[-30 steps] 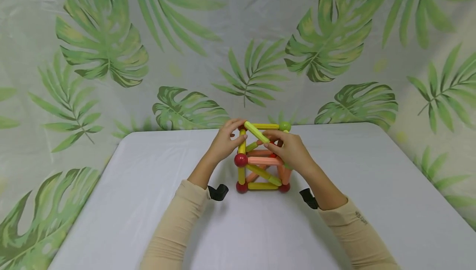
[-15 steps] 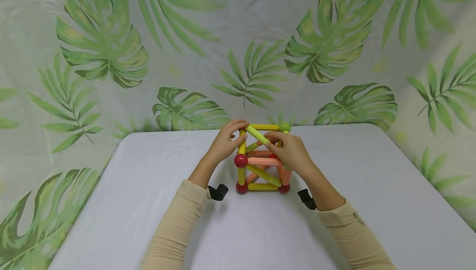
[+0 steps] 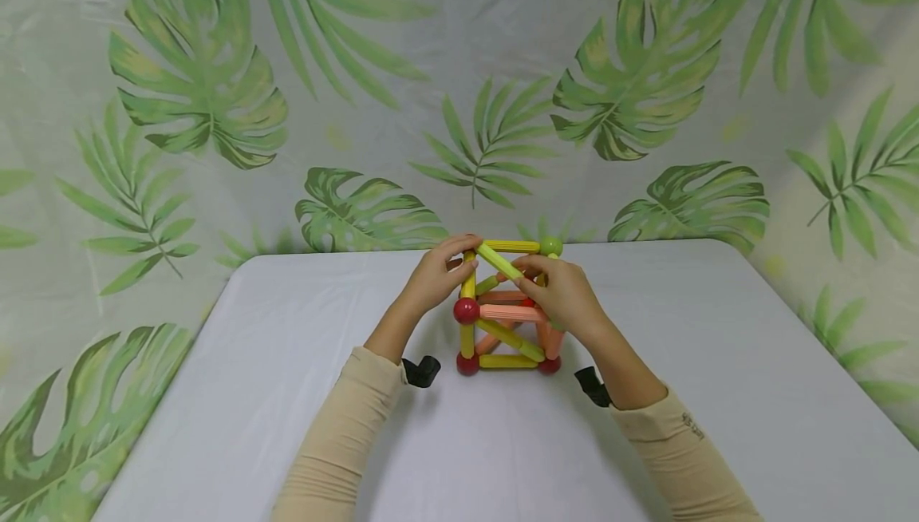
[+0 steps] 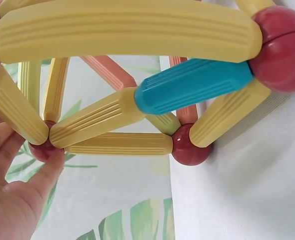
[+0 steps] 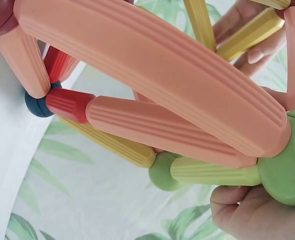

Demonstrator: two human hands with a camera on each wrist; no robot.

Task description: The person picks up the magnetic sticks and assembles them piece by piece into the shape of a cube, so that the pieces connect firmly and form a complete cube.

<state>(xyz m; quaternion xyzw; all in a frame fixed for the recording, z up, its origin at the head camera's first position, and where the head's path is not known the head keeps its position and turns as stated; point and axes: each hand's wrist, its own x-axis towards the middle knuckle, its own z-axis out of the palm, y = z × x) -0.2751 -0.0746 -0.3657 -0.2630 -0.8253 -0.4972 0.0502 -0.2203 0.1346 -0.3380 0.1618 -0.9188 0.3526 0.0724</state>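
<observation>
A frame of ribbed plastic rods and balls, apparently a magnetic building set, stands on the table. At its upper left corner, my left hand (image 3: 434, 273) pinches a red ball (image 4: 40, 152), where several yellow rods meet, between thumb and fingers. My right hand (image 3: 565, 292) pinches the lower right end of a yellow-green rod (image 3: 498, 259), which slants across the top from the left fingertips. That hand covers part of the frame's right side. A large green ball (image 5: 286, 165) sits in front of the right hand in the right wrist view.
Below are a salmon rod (image 3: 511, 312), a red ball (image 3: 467, 311) and a yellow base rod (image 3: 508, 361). A blue rod (image 4: 193, 85) is part of one side. Black wrist mounts (image 3: 422, 371) sit near both sleeves. A leaf-print cloth (image 3: 488, 139) hangs behind the white table (image 3: 287, 330).
The yellow-green rod's upper left end has dropped slightly and moved a little right, closer under the left fingertips. Both hands keep nearly the same place, and the frame stands still.
</observation>
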